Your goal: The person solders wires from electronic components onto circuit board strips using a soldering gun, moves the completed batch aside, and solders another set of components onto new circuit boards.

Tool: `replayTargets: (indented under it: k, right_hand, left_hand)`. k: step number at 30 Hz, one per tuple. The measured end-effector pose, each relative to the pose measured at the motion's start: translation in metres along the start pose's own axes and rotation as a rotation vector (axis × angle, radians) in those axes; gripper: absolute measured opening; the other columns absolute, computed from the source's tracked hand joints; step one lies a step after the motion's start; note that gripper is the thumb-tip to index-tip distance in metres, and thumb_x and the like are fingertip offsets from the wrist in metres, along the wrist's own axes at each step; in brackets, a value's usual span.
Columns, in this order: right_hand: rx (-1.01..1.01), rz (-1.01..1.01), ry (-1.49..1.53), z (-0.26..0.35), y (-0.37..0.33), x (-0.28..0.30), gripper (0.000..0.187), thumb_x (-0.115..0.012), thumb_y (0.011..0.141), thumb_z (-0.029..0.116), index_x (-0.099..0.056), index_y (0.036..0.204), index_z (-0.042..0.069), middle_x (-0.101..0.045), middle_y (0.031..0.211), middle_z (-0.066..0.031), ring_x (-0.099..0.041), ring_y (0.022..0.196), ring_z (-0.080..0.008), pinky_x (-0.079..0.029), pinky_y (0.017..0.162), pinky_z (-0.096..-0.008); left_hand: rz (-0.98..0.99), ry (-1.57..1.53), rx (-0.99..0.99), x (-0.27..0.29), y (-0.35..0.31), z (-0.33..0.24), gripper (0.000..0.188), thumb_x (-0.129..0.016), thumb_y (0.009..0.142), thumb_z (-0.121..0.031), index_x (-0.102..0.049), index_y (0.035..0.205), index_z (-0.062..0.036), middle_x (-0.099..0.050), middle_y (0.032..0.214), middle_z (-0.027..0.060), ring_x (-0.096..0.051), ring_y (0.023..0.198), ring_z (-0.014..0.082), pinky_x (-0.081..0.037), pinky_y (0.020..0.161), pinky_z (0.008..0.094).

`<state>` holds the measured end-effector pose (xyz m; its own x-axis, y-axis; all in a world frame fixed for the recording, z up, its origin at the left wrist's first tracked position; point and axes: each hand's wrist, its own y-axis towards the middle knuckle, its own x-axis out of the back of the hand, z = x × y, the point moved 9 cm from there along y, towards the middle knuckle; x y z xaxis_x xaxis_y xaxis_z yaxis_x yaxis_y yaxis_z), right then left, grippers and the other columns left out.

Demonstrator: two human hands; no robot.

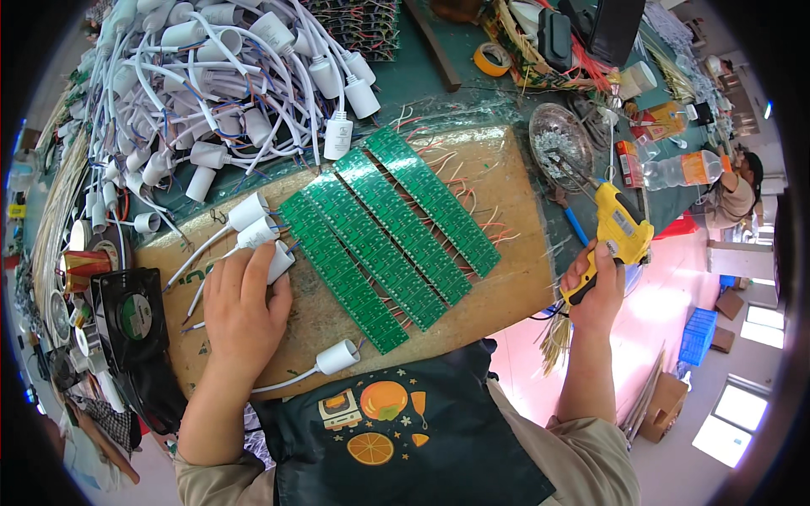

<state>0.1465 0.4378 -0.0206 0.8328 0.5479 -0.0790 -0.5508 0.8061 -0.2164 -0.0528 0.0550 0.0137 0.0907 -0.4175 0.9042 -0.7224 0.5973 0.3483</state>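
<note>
My left hand [249, 304] is closed on a white lamp socket [281, 262] at the left edge of the green circuit board strips [380, 228]. Two more white sockets [250, 212] with cords lie just beyond its fingers. Several strips lie side by side on a worn wooden board [515, 211], with red and white wires sticking out between and beyond them. On the right, my right hand [597, 291] grips a yellow and black soldering gun [623, 221]; its tip points over a round metal dish [582, 139] of pale bits. Another corded socket [338, 357] rests near my apron.
A big heap of white corded sockets [211, 84] fills the far left. A black fan [131, 316] stands beside the board's left end. Yellow tape [492, 59], a basket [540, 76], a plastic bottle [683, 169] and a blue-handled tool [574, 223] lie right. Another person [734, 198] sits far right.
</note>
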Motion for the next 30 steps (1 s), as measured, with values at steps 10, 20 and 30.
replayTargets:
  k: [10, 20, 30]
  right_hand:
    - [0.322, 0.062, -0.056, 0.003, -0.004, 0.005, 0.049, -0.059, 0.096, 0.022, -0.046, 0.136, -0.004, -0.049, 0.068, -0.0011, -0.049, 0.053, -0.0106, -0.04, 0.049, -0.0251]
    - [0.274, 0.153, 0.115, -0.01, -0.015, -0.012, 0.059, -0.057, 0.098, 0.028, -0.035, 0.142, -0.005, -0.049, 0.074, -0.0029, -0.048, 0.059, -0.0122, -0.042, 0.054, -0.0287]
    - [0.195, 0.357, 0.135, -0.042, -0.037, -0.042, 0.059, -0.056, 0.098, 0.031, -0.035, 0.143, -0.001, -0.049, 0.075, -0.003, -0.047, 0.058, -0.0122, -0.04, 0.053, -0.0274]
  left_hand:
    - [0.135, -0.048, 0.171, 0.005, -0.009, 0.024, 0.046, -0.069, 0.077, -0.002, -0.06, 0.121, -0.0062, -0.063, 0.087, 0.0111, -0.061, 0.084, 0.0306, -0.047, 0.079, 0.0423]
    - [0.035, 0.15, -0.138, 0.049, 0.023, -0.015, 0.034, -0.066, 0.072, 0.0, -0.066, 0.105, -0.0088, -0.065, 0.094, 0.0073, -0.061, 0.092, 0.0274, -0.045, 0.086, 0.0433]
    - [-0.193, 0.245, -0.245, 0.04, 0.057, 0.0, 0.026, -0.065, 0.07, -0.005, -0.067, 0.096, -0.007, -0.063, 0.108, 0.0091, -0.06, 0.107, 0.0305, -0.045, 0.1, 0.0488]
